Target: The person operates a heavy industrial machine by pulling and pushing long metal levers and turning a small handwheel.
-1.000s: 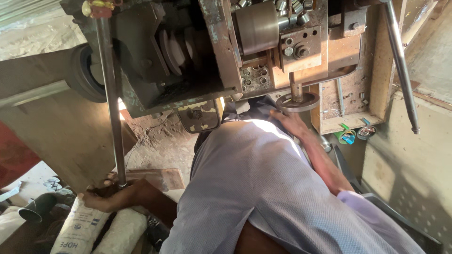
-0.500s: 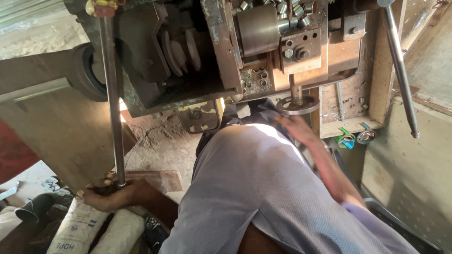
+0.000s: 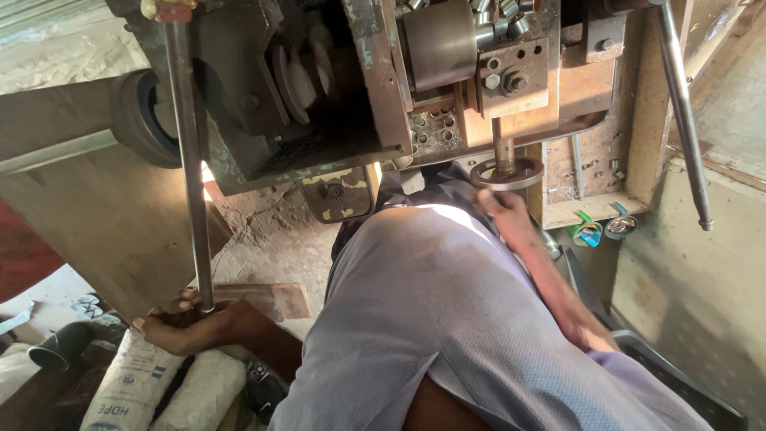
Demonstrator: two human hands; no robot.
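At lower left, the left hand (image 3: 179, 323) stays wrapped around the foot of a long upright grey steel rod (image 3: 187, 160), beside white woven sacks (image 3: 132, 387). Centre, a grimy dark metal machine (image 3: 335, 88). Right, the right hand (image 3: 504, 214) has risen, fingers now touching the small round steel handwheel (image 3: 506, 172).

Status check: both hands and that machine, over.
Left hand gripping long steel rod at its lower end. Right hand at small handwheel under the machine. Person's torso hides the floor between.
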